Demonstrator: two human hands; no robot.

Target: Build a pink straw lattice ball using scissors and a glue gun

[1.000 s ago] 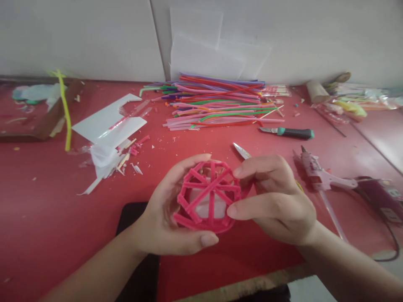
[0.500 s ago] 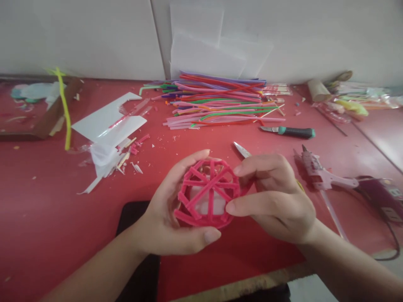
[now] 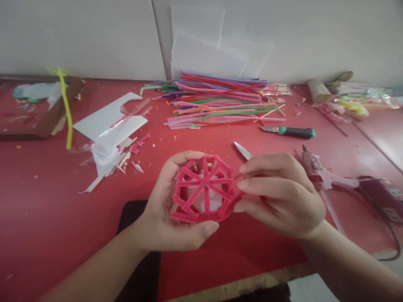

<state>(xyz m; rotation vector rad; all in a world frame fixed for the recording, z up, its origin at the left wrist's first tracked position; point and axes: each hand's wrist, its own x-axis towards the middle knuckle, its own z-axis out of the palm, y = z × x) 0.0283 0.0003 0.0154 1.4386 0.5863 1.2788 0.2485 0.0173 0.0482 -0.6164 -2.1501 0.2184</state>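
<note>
From the head camera, the pink frame (image 3: pixel 207 186) is held up in front of the person, above the red worktop (image 3: pixel 50 201) and between the two hands. It looks like a small wheel or shallow cage built of fuzzy pink sticks: straight spokes cross near the middle, and short pieces join end to end into a many-sided rim. A stub of stick juts out at the lower left, and something pale shows through the lower gaps; what it is cannot be told. The spoked face points up towards the camera, slightly tilted. The outline is about round, so it has no clear long axis; its longest straight spoke slants from lower left to upper right. The left hand (image 3: pixel 163 224) is half curled around the left side, fingers behind and thumb along the lower edge, keeping hold of the frame. The right hand (image 3: pixel 286 201) is nearly closed, with thumb and fingertips pinching pink material at the right edge; whether that is rim or a separate strip is unclear. A pointed metal blade (image 3: pixel 242 149) lies just beyond the right hand's fingers.
</note>
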